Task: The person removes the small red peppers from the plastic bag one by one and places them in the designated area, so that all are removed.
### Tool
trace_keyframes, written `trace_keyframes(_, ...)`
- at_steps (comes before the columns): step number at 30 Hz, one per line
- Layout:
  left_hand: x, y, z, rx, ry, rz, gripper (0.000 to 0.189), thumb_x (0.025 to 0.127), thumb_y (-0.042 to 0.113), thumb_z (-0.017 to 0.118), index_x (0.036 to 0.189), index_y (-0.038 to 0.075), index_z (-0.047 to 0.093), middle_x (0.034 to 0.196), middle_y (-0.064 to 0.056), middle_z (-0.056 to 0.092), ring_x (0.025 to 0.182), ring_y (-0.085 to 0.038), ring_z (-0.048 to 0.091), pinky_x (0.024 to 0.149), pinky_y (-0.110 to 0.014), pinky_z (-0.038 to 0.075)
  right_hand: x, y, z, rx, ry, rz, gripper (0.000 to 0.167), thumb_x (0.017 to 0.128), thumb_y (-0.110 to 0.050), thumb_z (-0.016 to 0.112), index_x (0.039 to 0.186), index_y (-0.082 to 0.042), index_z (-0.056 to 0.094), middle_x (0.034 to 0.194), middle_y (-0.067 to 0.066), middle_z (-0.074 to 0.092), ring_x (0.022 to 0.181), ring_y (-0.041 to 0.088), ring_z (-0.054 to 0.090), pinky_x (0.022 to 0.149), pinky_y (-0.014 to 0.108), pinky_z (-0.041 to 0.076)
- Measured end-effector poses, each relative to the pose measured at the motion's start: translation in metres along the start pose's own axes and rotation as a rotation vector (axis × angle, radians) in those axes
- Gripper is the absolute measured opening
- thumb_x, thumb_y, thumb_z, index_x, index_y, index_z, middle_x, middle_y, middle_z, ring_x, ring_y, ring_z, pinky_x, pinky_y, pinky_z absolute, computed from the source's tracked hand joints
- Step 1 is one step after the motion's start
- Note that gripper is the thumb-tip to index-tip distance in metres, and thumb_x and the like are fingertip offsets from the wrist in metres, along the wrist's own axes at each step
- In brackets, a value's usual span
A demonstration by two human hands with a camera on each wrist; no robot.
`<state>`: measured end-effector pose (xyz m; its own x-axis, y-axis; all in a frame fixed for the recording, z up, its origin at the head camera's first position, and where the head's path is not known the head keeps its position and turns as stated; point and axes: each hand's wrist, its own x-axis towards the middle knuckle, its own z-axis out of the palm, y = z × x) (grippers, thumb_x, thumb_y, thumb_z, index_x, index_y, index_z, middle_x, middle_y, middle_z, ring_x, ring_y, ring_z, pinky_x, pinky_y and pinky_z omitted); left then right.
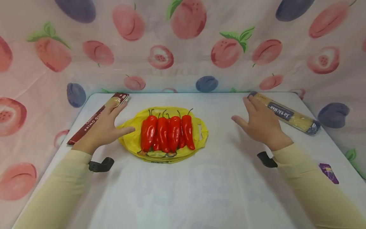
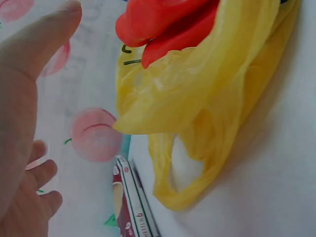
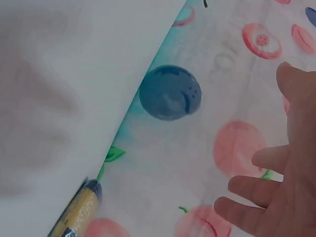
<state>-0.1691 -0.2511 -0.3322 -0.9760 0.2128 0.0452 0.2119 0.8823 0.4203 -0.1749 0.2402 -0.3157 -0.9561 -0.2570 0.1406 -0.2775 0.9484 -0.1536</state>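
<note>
Several glossy red peppers (image 1: 168, 133) with thin dark stems lie side by side on a flattened yellow plastic bag (image 1: 130, 127) at the table's middle left. My left hand (image 1: 104, 125) hovers at the bag's left side, fingers stretched and thumb pointing toward the peppers, holding nothing. In the left wrist view the bag's handle loop (image 2: 180, 197) hangs out over the white surface. Farther right, my right hand (image 1: 258, 122) is raised over the table with its fingers spread and nothing in it. Its fingertips overlap the end of a spaghetti pack (image 1: 286, 113) in the head view.
A long dark-red packet (image 1: 85, 127) lies along the left edge, partly behind the left hand. On the right, a small purple packet (image 1: 328, 173) lies beside the right sleeve. Fruit-patterned cloth (image 1: 183, 57) rises behind the white table (image 1: 186, 194) and at both sides.
</note>
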Motion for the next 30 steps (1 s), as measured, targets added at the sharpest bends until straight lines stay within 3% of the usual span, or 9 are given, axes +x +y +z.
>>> trace_keyframes(5,-0.006,-0.001,0.008,-0.075,-0.008,-0.039,0.098,0.081,0.049,0.08,0.159,0.019,0.029,0.162,-0.025,0.0,0.143,-0.053,0.016,0.096,-0.077,0.033,-0.002,-0.009,0.01,0.052,0.024,-0.019,0.082,0.097,-0.047,0.061,0.151,0.008,0.032,0.151,0.032,0.034,0.138,0.05,0.033,0.11,0.064,0.03)
trace_keyframes(9,-0.009,-0.004,0.014,-0.115,-0.029,-0.052,0.093,0.082,0.045,0.081,0.158,0.018,0.033,0.158,-0.029,0.012,0.139,-0.056,0.022,0.095,-0.077,0.033,-0.001,-0.019,0.021,0.101,-0.001,-0.03,0.082,0.095,-0.049,0.062,0.151,0.004,0.034,0.149,0.03,0.039,0.136,0.048,0.036,0.108,0.064,0.033)
trace_keyframes(13,-0.013,-0.008,0.023,-0.169,-0.069,-0.057,0.088,0.084,0.041,0.08,0.156,0.016,0.037,0.154,-0.027,0.027,0.138,-0.05,0.028,0.101,-0.074,0.031,-0.002,-0.029,0.032,0.172,-0.043,-0.048,0.082,0.095,-0.048,0.064,0.152,0.002,0.035,0.149,0.028,0.04,0.136,0.046,0.037,0.107,0.063,0.035)
trace_keyframes(19,-0.019,-0.013,0.037,-0.274,-0.11,-0.099,0.085,0.086,0.041,0.078,0.156,0.016,0.037,0.155,-0.022,0.032,0.137,-0.045,0.032,0.105,-0.066,0.036,0.001,-0.043,0.044,0.287,-0.067,-0.101,0.078,0.094,-0.039,0.07,0.152,0.0,0.037,0.146,0.024,0.046,0.131,0.04,0.046,0.107,0.057,0.038)
trace_keyframes(24,-0.022,-0.02,0.049,-0.364,-0.158,-0.16,0.083,0.088,0.042,0.076,0.156,0.017,0.036,0.158,-0.022,0.029,0.138,-0.046,0.034,0.109,-0.065,0.03,0.002,-0.06,0.053,0.39,-0.07,-0.142,0.075,0.091,-0.036,0.074,0.15,-0.003,0.042,0.142,0.02,0.053,0.116,0.035,0.059,0.096,0.053,0.05)
trace_keyframes(30,-0.019,-0.023,0.059,-0.386,-0.2,-0.197,0.086,0.088,0.048,0.074,0.157,0.02,0.033,0.158,-0.023,0.028,0.141,-0.046,0.029,0.109,-0.068,0.025,0.003,-0.078,0.065,0.506,-0.066,-0.178,0.067,0.09,-0.032,0.076,0.144,-0.003,0.051,0.136,0.015,0.058,0.108,0.026,0.061,0.084,0.043,0.057)
